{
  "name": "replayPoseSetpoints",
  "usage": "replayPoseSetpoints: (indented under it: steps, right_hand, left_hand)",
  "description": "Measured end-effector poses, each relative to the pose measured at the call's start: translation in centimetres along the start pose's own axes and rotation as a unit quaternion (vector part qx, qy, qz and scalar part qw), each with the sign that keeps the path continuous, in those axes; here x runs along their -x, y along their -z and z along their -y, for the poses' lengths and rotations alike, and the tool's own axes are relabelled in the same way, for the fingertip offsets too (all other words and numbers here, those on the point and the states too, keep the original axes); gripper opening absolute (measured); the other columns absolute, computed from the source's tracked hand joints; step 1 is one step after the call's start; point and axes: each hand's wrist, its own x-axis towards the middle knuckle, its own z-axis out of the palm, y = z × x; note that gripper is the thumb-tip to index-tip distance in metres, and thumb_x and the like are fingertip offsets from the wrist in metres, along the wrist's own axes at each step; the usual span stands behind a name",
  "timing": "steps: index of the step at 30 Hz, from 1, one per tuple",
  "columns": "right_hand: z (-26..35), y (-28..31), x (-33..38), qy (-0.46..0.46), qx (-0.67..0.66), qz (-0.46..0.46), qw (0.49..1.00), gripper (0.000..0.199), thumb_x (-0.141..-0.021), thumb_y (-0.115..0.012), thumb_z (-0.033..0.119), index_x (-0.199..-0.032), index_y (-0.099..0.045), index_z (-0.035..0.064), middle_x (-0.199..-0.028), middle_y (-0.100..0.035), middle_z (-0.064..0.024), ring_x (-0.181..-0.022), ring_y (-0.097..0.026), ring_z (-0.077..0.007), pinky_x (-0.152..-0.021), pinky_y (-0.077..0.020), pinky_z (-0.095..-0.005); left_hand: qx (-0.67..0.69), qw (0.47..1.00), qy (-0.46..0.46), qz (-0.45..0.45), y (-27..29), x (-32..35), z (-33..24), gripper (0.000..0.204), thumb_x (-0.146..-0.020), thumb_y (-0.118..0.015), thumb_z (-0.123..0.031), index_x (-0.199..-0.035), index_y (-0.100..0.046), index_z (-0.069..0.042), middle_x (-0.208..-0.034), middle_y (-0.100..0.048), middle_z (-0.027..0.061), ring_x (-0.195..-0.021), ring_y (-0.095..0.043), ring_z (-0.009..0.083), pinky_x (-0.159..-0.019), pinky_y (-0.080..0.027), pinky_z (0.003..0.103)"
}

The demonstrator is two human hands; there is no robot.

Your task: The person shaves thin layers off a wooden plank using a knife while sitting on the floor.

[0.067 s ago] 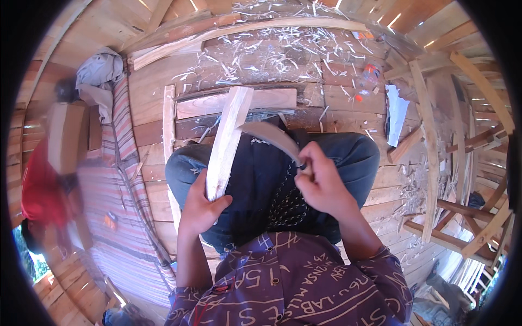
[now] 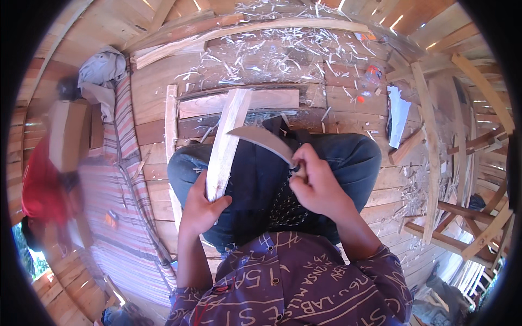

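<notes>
My left hand [image 2: 202,205] is wrapped round the lower end of a pale wooden billet [image 2: 229,133], which tilts up and slightly away over my lap. In my right hand [image 2: 317,182] is the handle of a knife with a curved blade [image 2: 265,142]. The blade points left, and its tip lies over the right part of the billet's upper half. Whether the edge touches the wood I cannot tell. A dark cloth [image 2: 253,179] covers my lap between my bent knees.
Wood shavings [image 2: 283,46] litter the far plank floor. Beyond my knees lies a flat board [image 2: 239,103]. A striped mat [image 2: 122,217] and a blurred person in red [image 2: 41,185] are at left. Wooden frame pieces [image 2: 462,228] and a white sheet [image 2: 398,117] lie right.
The knife has swung left, its tip now over the billet instead of at its right edge. My right hand has shifted slightly down and left; my left hand stays put.
</notes>
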Motion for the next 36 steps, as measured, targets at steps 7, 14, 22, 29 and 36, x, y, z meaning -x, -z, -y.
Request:
replayPoseSetpoints:
  steps: [7,14,22,29,36]
  right_hand:
    - [1.1,-3.9,-2.1,0.176,0.104,0.032,0.978,0.030,-0.089,-0.068,0.025,-0.107,-0.056,0.0044,-0.080,-0.065,-0.0155,-0.072,-0.066,-0.0342,-0.060,-0.0521,-0.0390]
    - [0.6,-4.3,-2.5,0.172,0.209,0.037,0.962,0.032,-0.089,-0.067,0.034,-0.084,-0.057,0.0044,-0.064,-0.063,-0.0076,-0.057,-0.064,-0.0275,-0.051,-0.0503,-0.0365]
    - [-1.8,-4.3,-4.6,0.229,0.363,0.024,0.903,0.046,-0.090,-0.060,0.048,-0.069,-0.053,0.0074,-0.060,-0.061,-0.0085,-0.053,-0.064,-0.0266,-0.047,-0.0499,-0.0393]
    - [-4.5,10.1,-11.6,0.002,0.369,-0.286,0.884,0.051,-0.096,-0.052,0.044,-0.077,-0.063,-0.0013,-0.071,-0.063,-0.0255,-0.070,-0.064,-0.0422,-0.064,-0.0488,-0.0493]
    - [-1.0,4.1,-8.0,0.067,0.283,-0.157,0.944,0.048,-0.086,-0.067,0.046,-0.076,-0.060,-0.0006,-0.066,-0.061,-0.0234,-0.066,-0.063,-0.0426,-0.059,-0.0481,-0.0468]
  left_hand:
    - [-0.018,0.999,-0.007,-0.035,-0.7,0.0,1.2,0.050,-0.070,-0.072,-0.009,-0.116,-0.056,0.004,-0.094,-0.066,0.0141,-0.085,-0.062,0.0219,-0.081,-0.048,0.033]
    - [-0.019,0.997,-0.064,-0.041,-1.1,0.0,1.0,0.051,-0.071,-0.073,-0.009,-0.117,-0.057,0.004,-0.098,-0.067,0.0163,-0.092,-0.064,0.0230,-0.086,-0.047,0.034]
    - [-0.100,0.976,-0.166,-0.103,-1.5,-0.8,2.9,0.051,-0.068,-0.068,-0.011,-0.116,-0.058,0.003,-0.096,-0.068,0.0203,-0.093,-0.066,0.0367,-0.085,-0.049,0.037]
    - [-0.091,0.992,-0.069,-0.063,-1.8,1.8,1.6,0.049,-0.067,-0.064,-0.007,-0.114,-0.055,0.004,-0.097,-0.067,0.0173,-0.091,-0.065,0.0320,-0.083,-0.049,0.038]
    - [0.218,0.975,0.018,0.038,-0.3,-0.2,2.9,0.026,-0.078,-0.068,-0.003,-0.099,-0.053,-0.003,-0.066,-0.055,0.0014,-0.049,-0.054,0.0097,-0.044,-0.042,0.024]
